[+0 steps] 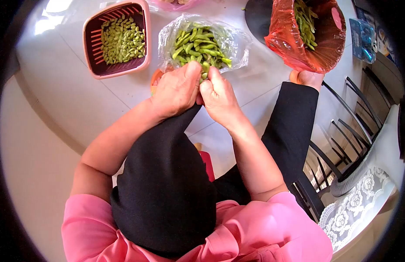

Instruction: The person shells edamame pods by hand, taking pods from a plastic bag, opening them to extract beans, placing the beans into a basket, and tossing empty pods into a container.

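Note:
My left hand and my right hand meet above my raised knee, fingers closed and thumbs close together. Between their fingertips is a green soybean pod, partly hidden by the fingers. Just beyond the hands, a clear plastic bag lies open with many green soybean pods in it. To the left stands a pink-rimmed basket with shelled green beans inside. At the upper right, a red plastic bag holds green pods or husks.
My foot rests beside the red bag. A black round object is partly behind that bag. Black chair or rack bars and a white lace cloth are at right. A pink bag shows at the top, on tiled floor.

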Available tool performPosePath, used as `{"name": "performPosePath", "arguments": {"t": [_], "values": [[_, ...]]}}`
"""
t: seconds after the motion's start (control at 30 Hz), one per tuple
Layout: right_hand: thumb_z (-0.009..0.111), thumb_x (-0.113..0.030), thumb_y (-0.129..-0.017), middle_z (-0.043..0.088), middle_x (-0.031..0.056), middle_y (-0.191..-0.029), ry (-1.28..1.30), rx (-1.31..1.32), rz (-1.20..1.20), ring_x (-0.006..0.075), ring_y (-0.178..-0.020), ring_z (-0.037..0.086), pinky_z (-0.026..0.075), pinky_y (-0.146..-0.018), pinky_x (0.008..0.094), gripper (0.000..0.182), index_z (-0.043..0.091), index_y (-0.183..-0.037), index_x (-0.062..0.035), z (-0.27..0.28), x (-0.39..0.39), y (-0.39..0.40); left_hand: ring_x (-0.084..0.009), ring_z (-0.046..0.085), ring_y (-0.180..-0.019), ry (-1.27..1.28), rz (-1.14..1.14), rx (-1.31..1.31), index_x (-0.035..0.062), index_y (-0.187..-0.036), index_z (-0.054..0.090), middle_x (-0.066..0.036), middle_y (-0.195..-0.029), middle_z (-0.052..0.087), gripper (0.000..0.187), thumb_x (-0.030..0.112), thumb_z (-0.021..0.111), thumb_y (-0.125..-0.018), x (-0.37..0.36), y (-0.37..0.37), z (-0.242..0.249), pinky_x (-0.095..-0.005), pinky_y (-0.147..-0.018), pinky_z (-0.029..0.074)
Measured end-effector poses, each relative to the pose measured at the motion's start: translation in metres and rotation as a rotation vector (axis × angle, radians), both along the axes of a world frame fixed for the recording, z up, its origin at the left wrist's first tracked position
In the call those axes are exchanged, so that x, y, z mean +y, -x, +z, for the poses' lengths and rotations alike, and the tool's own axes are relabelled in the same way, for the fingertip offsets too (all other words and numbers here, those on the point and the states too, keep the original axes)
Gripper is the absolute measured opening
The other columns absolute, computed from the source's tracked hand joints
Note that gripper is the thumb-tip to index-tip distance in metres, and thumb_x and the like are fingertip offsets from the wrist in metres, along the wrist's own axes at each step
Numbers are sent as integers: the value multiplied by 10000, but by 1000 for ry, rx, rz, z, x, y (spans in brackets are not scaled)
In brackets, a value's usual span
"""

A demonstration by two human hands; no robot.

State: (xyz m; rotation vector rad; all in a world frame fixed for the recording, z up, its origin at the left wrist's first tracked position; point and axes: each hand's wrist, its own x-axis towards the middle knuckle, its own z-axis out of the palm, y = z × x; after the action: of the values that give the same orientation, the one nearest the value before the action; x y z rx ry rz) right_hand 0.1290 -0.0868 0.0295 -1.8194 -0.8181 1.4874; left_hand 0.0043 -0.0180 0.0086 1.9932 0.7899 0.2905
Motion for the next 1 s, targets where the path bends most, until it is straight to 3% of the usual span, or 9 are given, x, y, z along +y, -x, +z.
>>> {"name": "performPosePath", "arguments": {"t": [0.07,0.13,0.17,0.23,0.43,0.53,0.83,0.93,1.0], "values": [[415,-117,-850,560,144,-586,5,4,22,232,-534,564,441,-511,370,157,410,-883,37,-5,-2,-2,-382,565,-631,-70,-15,-19,43,-884,368,-172,-734,565,104,127,429,-901,1,0,2,-464,-539,434],[412,-123,-863,561,126,-585,10,8,45,204,-519,554,437,-496,350,159,416,-899,32,-5,-2,-5,-342,572,-623,429,102,150,31,-880,386,-172,-766,562,144,165,427,-914,4,-3,11,-424,-550,443],[410,-127,-874,558,106,-586,54,189,-14,174,-509,539,428,-483,326,155,426,-901,25,-3,-2,-7,-342,572,-623,429,102,149,31,-880,386,-172,-766,562,144,165,427,-914,3,-1,7,-424,-550,443],[408,-140,-901,546,62,-592,105,410,-88,104,-490,496,402,-456,267,148,451,-876,0,2,0,-13,-239,514,-597,406,191,-130,33,-912,453,-94,-673,494,208,239,430,-936,0,3,-1,-343,-596,433],[437,-145,-886,553,68,-608,-111,-6,133,114,-503,507,412,-476,271,149,470,-888,1,4,-3,-11,-108,529,-656,595,175,16,30,-778,496,-40,-639,533,336,342,569,-881,6,1,3,-262,-594,426],[435,-181,-907,532,33,-615,52,243,62,52,-460,403,335,-431,191,127,464,-905,-56,6,-3,-13,-56,491,-655,915,170,-146,42,-738,513,7,-640,527,341,347,593,-870,7,3,-10,-242,-578,418],[460,-239,-912,556,40,-640,220,616,24,52,-477,437,346,-439,183,220,495,-960,-27,6,-8,-38,-42,389,-617,791,-71,-86,14,-803,511,11,-661,457,272,269,543,-892,14,11,-4,-231,-517,336],[461,-242,-920,561,44,-648,164,553,58,56,-487,456,353,-444,180,236,494,-976,-14,6,-7,-40,-62,420,-614,912,5,-106,14,-859,519,-4,-692,496,187,200,510,-878,14,13,-1,-231,-538,363],[462,-222,-918,561,41,-643,148,501,37,57,-492,462,360,-447,184,224,492,-978,-8,6,-6,-38,-52,450,-638,1235,125,-132,30,-887,523,-7,-760,523,165,186,469,-897,18,14,2,-207,-552,380]]}}
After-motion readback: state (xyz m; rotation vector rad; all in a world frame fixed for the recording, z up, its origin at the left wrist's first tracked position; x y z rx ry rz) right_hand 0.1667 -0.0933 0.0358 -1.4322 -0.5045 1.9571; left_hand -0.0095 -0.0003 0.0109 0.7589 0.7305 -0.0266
